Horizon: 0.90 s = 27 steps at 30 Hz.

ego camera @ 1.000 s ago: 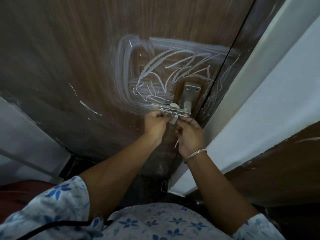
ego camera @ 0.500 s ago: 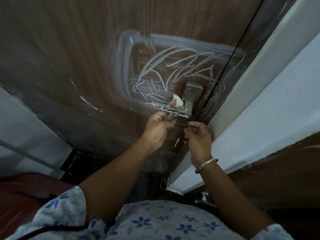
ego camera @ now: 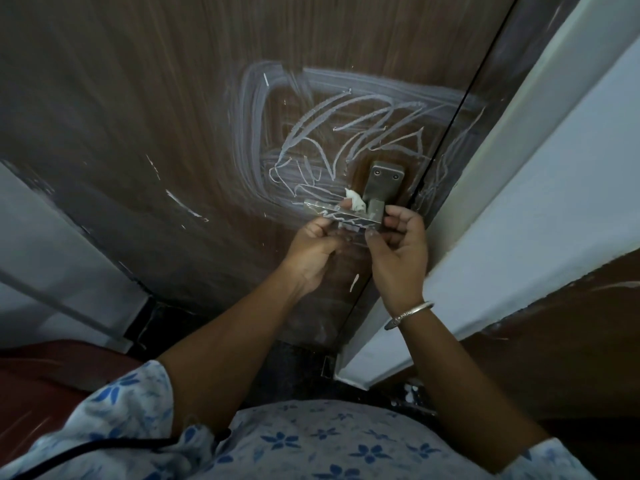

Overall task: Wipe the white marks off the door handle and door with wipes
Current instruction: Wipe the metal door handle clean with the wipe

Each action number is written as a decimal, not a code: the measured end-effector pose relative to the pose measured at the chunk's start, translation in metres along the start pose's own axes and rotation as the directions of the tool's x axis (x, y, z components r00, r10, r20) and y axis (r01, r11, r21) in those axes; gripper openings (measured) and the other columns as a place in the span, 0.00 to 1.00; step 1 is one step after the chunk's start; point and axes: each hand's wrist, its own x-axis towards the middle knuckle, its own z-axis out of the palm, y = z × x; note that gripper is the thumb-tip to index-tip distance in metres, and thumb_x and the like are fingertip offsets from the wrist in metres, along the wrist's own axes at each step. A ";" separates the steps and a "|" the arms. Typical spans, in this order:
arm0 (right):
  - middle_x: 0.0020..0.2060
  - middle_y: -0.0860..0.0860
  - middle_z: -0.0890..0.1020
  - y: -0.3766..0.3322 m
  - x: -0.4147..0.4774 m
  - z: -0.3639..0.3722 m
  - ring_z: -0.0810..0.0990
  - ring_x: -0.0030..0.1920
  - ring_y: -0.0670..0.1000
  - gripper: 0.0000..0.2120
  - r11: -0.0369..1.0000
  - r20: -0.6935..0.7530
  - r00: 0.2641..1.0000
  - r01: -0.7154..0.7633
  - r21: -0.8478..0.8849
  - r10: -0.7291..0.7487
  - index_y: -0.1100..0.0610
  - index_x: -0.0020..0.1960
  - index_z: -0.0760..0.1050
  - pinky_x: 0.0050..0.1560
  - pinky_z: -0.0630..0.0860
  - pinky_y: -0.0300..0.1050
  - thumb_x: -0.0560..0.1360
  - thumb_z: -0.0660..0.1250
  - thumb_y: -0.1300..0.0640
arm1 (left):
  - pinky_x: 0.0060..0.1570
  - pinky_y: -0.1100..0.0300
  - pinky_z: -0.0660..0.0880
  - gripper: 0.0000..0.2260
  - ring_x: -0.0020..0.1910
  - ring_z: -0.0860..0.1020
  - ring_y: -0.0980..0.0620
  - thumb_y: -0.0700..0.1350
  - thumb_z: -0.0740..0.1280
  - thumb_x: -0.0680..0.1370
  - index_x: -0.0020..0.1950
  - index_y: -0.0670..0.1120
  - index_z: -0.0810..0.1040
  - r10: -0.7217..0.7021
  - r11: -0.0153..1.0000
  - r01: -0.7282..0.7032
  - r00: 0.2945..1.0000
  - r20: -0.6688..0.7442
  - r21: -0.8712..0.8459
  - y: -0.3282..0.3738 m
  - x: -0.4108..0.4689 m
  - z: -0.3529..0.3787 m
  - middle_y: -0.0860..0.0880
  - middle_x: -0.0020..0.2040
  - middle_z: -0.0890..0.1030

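Door (ego camera: pixel 173 116): brown wood grain, seen from below. A wide patch of it is covered by white marks (ego camera: pixel 329 133), with thin looping scribbles in the middle and broad smeared bands around them. A few stray streaks are seen lower left.

Handle (ego camera: pixel 346 216): metal lever on a screwed plate, set near the door's right edge, just below the scribbles. A white zigzag is drawn along its face.

Wipe (ego camera: pixel 356 201): small, white, crumpled. It is pressed to the top of the handle.

Left hand (ego camera: pixel 315 247): curled under the lever, with the wipe pinched against it.

Right hand (ego camera: pixel 401 251): fingers and thumb are closed round the lever's pivot end. A bangle (ego camera: pixel 408 315) is worn at the wrist.

Frame (ego camera: pixel 519 168): white, at the right.
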 end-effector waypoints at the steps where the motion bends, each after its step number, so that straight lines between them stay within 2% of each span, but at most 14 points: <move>1: 0.46 0.44 0.77 -0.001 0.001 0.000 0.77 0.43 0.45 0.21 1.000 -0.001 1.000 0.007 -0.010 -0.007 0.43 0.51 0.70 0.43 0.77 0.38 0.70 0.69 0.67 | 0.30 0.69 0.74 0.26 0.32 0.80 0.61 0.21 0.57 0.70 0.60 0.45 0.74 0.001 0.999 -0.001 1.000 0.008 -0.040 0.001 0.000 0.001 0.53 0.34 0.84; 4: 0.47 0.44 0.76 -0.003 0.001 0.000 0.77 0.41 0.43 0.21 1.000 0.004 1.000 0.012 -0.024 -0.012 0.43 0.52 0.70 0.42 0.76 0.37 0.70 0.69 0.66 | 0.29 0.69 0.74 0.24 0.32 0.80 0.60 0.21 0.58 0.69 0.61 0.39 0.73 -0.016 0.999 0.015 1.000 -0.014 -0.036 0.005 -0.001 0.002 0.52 0.33 0.83; 6: 0.46 0.43 0.76 -0.004 0.000 -0.001 0.76 0.38 0.39 0.21 0.999 0.011 1.000 0.017 -0.032 -0.016 0.43 0.51 0.70 0.40 0.76 0.34 0.70 0.69 0.66 | 0.30 0.67 0.71 0.20 0.33 0.79 0.59 0.22 0.59 0.70 0.55 0.40 0.77 -0.024 0.998 0.026 0.999 -0.042 0.050 0.005 -0.003 0.000 0.53 0.33 0.83; 8: 0.47 0.46 0.77 -0.002 -0.002 -0.003 0.77 0.41 0.42 0.20 0.999 0.021 1.000 0.014 -0.052 -0.013 0.45 0.52 0.71 0.42 0.77 0.37 0.70 0.69 0.66 | 0.31 0.64 0.67 0.20 0.35 0.76 0.56 0.22 0.60 0.70 0.49 0.44 0.78 -0.035 0.993 0.041 0.998 -0.052 0.111 0.004 -0.004 -0.002 0.53 0.35 0.82; 10: 0.49 0.50 0.77 -0.002 -0.004 -0.005 0.77 0.42 0.47 0.19 0.997 0.035 0.999 0.011 -0.071 -0.009 0.48 0.54 0.70 0.44 0.77 0.41 0.70 0.69 0.67 | 0.31 0.64 0.66 0.18 0.34 0.75 0.56 0.23 0.60 0.70 0.46 0.45 0.78 -0.048 0.993 0.056 0.996 -0.072 0.103 0.004 -0.005 -0.005 0.53 0.35 0.82; 12: 0.51 0.53 0.76 -0.003 -0.005 -0.007 0.76 0.42 0.48 0.19 0.996 0.043 0.999 0.024 -0.084 -0.020 0.50 0.55 0.70 0.44 0.76 0.38 0.70 0.68 0.68 | 0.30 0.66 0.68 0.16 0.33 0.75 0.58 0.25 0.61 0.72 0.46 0.45 0.78 -0.059 0.996 0.065 0.993 -0.104 0.056 0.004 -0.008 -0.011 0.54 0.35 0.82; 14: 0.51 0.53 0.76 -0.005 -0.005 -0.009 0.76 0.42 0.48 0.19 0.995 0.048 0.998 0.037 -0.087 -0.033 0.52 0.55 0.71 0.44 0.75 0.34 0.70 0.68 0.69 | 0.31 0.66 0.69 0.17 0.34 0.77 0.58 0.26 0.61 0.73 0.52 0.44 0.78 -0.051 0.999 0.050 0.985 -0.167 -0.015 0.009 -0.011 -0.023 0.53 0.39 0.83; 16: 0.51 0.54 0.76 -0.007 -0.007 -0.011 0.75 0.41 0.47 0.18 0.994 0.050 0.997 0.057 -0.093 -0.053 0.52 0.55 0.71 0.43 0.75 0.32 0.70 0.68 0.69 | 0.35 0.64 0.70 0.21 0.37 0.77 0.56 0.26 0.60 0.73 0.58 0.48 0.77 -0.030 0.997 0.012 0.970 -0.241 -0.077 0.019 -0.013 -0.036 0.50 0.47 0.82; 19: 0.50 0.54 0.78 -0.012 -0.012 -0.009 0.76 0.40 0.46 0.16 0.988 0.071 0.992 0.113 -0.102 -0.106 0.50 0.53 0.72 0.44 0.76 0.36 0.70 0.69 0.66 | 0.38 0.62 0.70 0.22 0.43 0.77 0.54 0.27 0.60 0.73 0.56 0.51 0.79 0.043 0.994 -0.070 0.954 -0.297 -0.081 0.044 -0.016 -0.046 0.48 0.56 0.81; 21: 0.48 0.53 0.78 -0.018 -0.015 -0.005 0.77 0.40 0.46 0.14 0.985 0.082 0.987 0.146 -0.090 -0.139 0.49 0.52 0.73 0.43 0.78 0.39 0.70 0.71 0.61 | 0.37 0.63 0.70 0.21 0.45 0.77 0.53 0.27 0.61 0.72 0.54 0.50 0.80 0.121 0.991 -0.134 0.935 -0.334 -0.016 0.064 -0.018 -0.044 0.46 0.58 0.81; 23: 0.48 0.52 0.79 -0.025 -0.011 -0.004 0.77 0.40 0.46 0.13 0.979 0.085 0.981 0.180 -0.100 -0.172 0.51 0.54 0.74 0.43 0.79 0.41 0.71 0.71 0.57 | 0.34 0.67 0.70 0.20 0.41 0.78 0.57 0.27 0.61 0.71 0.54 0.47 0.81 0.226 0.973 -0.198 0.914 -0.337 0.114 0.080 -0.021 -0.038 0.46 0.56 0.82; 25: 0.51 0.48 0.79 -0.034 -0.002 -0.003 0.78 0.43 0.46 0.18 0.965 0.123 0.971 0.222 -0.142 -0.205 0.51 0.60 0.73 0.45 0.79 0.39 0.72 0.71 0.54 | 0.36 0.69 0.73 0.20 0.42 0.80 0.59 0.26 0.61 0.70 0.54 0.46 0.81 0.290 0.942 -0.224 0.919 -0.268 0.251 0.090 -0.026 -0.027 0.46 0.55 0.82; 27: 0.57 0.46 0.77 -0.045 0.009 0.000 0.80 0.49 0.45 0.25 0.963 0.221 0.952 0.242 -0.114 -0.213 0.47 0.67 0.68 0.50 0.78 0.36 0.72 0.70 0.54 | 0.43 0.68 0.76 0.21 0.47 0.81 0.55 0.26 0.62 0.70 0.55 0.46 0.80 0.274 0.909 -0.215 0.954 -0.125 0.356 0.091 -0.032 -0.011 0.44 0.55 0.82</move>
